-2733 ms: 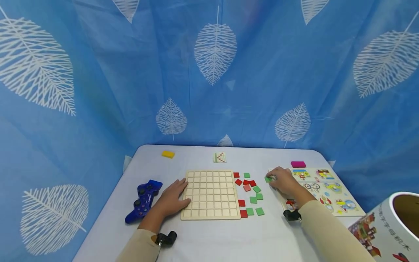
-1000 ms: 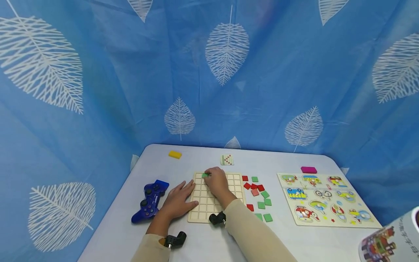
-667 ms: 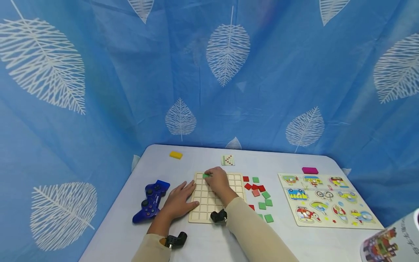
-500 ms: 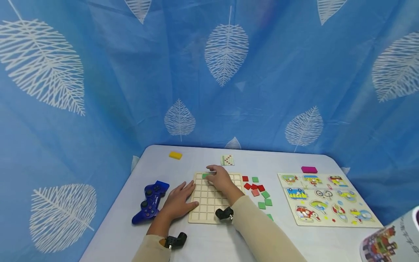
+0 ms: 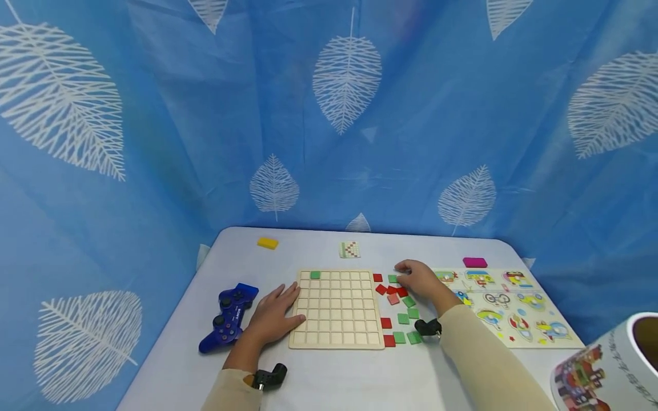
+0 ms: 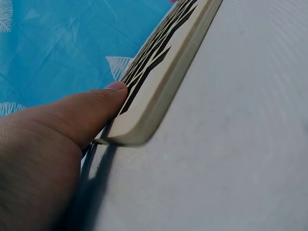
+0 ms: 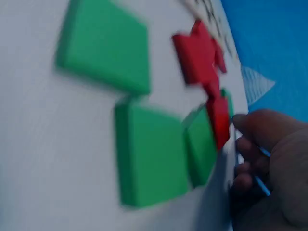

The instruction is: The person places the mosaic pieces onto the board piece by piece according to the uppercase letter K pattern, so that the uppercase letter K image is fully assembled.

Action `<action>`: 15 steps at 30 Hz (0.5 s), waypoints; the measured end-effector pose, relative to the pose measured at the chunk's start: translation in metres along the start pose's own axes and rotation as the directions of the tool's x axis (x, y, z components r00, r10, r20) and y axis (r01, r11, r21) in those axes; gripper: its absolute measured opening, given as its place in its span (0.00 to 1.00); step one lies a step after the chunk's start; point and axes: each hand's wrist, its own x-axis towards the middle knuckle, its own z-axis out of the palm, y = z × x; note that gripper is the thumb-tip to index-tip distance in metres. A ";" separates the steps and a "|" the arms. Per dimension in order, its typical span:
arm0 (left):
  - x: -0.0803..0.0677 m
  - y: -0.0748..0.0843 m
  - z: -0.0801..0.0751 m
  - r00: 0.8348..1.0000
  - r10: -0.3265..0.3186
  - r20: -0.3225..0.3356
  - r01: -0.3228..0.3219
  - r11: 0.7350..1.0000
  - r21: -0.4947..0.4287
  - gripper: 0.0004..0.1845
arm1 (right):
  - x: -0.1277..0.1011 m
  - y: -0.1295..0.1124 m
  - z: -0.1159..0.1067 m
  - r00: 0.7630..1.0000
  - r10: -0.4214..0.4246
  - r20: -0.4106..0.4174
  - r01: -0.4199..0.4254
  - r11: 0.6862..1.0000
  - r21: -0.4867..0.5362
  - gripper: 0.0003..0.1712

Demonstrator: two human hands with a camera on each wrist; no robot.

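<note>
One wooden grid board [image 5: 336, 311] is lying flat on the white table [image 5: 334, 377]. One green tile [image 5: 315, 274] is sitting in the board, in the far row, second square from the left. All the other squares are showing bare wood.

Just to the right of the board, a bunch of loose tiles [image 5: 397, 305] is lying on the table. About six red ones and about six green ones are showing; some are overlapping, so the count may be a little off.

The left hand [image 5: 271, 314] is resting flat at the left edge of the board. Its fingers are lying straight and a bit apart, and its thumb [image 6: 98, 108] is pressing against the board's near corner [image 6: 144, 120] in the left wrist view.

The right hand [image 5: 418, 279] is reaching over the far end of the loose tiles. Its fingers [image 7: 250, 161] are curling down at a green tile [image 5: 393, 278] there. I cannot tell if they are pinching it or only touching it.

One blue game controller [image 5: 228, 315] is sitting just left of the left hand. One picture puzzle board [image 5: 506, 308] is lying to the right of the tiles. One yellow block [image 5: 267, 243], one small pattern card [image 5: 349, 249] and one pink block [image 5: 474, 262] are lying along the far side of the table. One printed roll [image 5: 606, 365] is poking in at the near right corner.
</note>
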 end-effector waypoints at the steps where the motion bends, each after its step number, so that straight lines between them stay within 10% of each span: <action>1: 0.000 0.001 0.000 1.000 -0.005 -0.001 0.005 1.000 0.001 0.44 | -0.001 0.004 -0.001 1.000 -0.001 0.014 0.001 1.000 0.004 0.26; 15: 0.001 0.003 0.008 1.000 -0.022 -0.020 0.022 1.000 0.001 0.44 | 0.002 0.017 0.005 0.998 -0.021 0.055 0.020 0.999 0.025 0.19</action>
